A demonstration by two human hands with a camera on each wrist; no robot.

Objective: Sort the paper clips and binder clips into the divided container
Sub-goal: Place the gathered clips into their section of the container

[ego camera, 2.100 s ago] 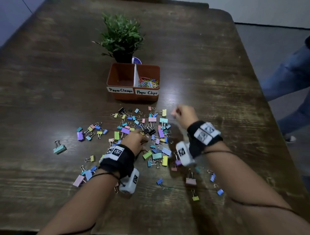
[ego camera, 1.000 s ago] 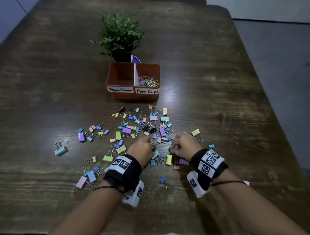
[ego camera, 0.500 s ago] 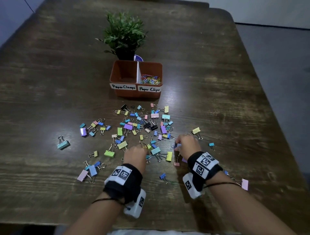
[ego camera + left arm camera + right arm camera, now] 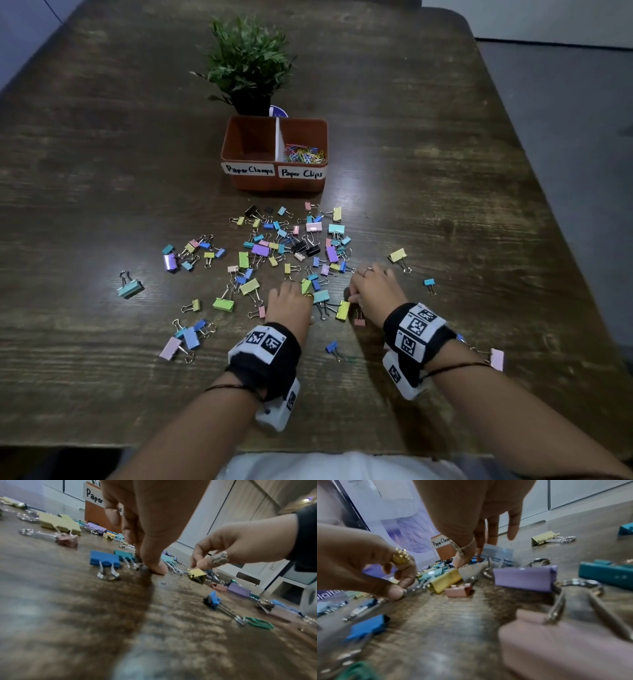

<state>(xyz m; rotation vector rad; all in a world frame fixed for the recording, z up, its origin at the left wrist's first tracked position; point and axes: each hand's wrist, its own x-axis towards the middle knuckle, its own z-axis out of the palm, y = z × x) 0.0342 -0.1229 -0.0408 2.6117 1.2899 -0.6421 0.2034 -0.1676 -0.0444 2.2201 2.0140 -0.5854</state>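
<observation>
- the dark wooden table (image 4: 102, 154) carries everything; places below are given from the divided container.
- a potted green plant (image 4: 248, 61) stands just behind the divided container, touching or nearly touching its back wall.
- the divided container (image 4: 274, 186) is a brown box with a white divider; the left compartment, labelled "paper clamps", looks bare, and the right one, labelled "paper clips", holds a heap of coloured paper clips (image 4: 305, 154).
- a loose spread of coloured binder clips (image 4: 291, 246) lies in front of the container, trailing off to its front-left and front-right.
- the left hand (image 4: 289, 303) is down at the near edge of that spread, fingers curled, thumb and fingertips pinching something small at the table surface; i cannot tell what it is.
- the right hand (image 4: 376, 291) sits just right of the left one, fingers bent down among the clips; whether it grips any of them i cannot tell.
- a yellow binder clip (image 4: 343, 310) lies between the two hands.
</observation>
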